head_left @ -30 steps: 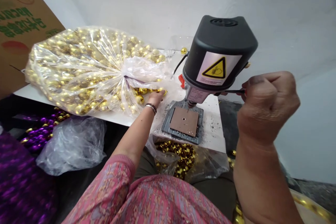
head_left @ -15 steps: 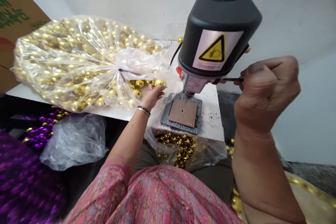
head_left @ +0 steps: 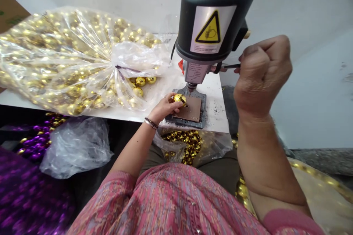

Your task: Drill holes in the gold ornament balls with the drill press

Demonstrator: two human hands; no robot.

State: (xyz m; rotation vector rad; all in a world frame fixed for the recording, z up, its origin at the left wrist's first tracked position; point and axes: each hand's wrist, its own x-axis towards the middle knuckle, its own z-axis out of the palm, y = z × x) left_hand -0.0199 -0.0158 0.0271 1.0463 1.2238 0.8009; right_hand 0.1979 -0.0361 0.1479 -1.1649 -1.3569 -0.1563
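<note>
Between the fingers of my left hand (head_left: 165,108) is a shiny gold ball (head_left: 180,98), held over the left side of a brown square board (head_left: 194,109). The board lies on the grey base (head_left: 203,112) of a small black drill press (head_left: 212,11), and a dark hole shows in it. Just right of the ball, the drill bit (head_left: 190,94) points down. My right hand (head_left: 261,75) is closed in a fist around the press's feed lever (head_left: 232,66), at the right of the machine.
A large clear bag of gold balls (head_left: 55,62) covers the white table's left side, with several loose gold balls (head_left: 140,81) by its mouth. Gold pieces (head_left: 187,145) fill a plastic bag at my lap. Crumpled plastic (head_left: 77,147) and purple shiny material (head_left: 27,191) sit lower left.
My left hand has moved right from the bag's mouth to the drill press base, carrying a gold ball. My right hand stays on the lever. The camera view has shifted.
</note>
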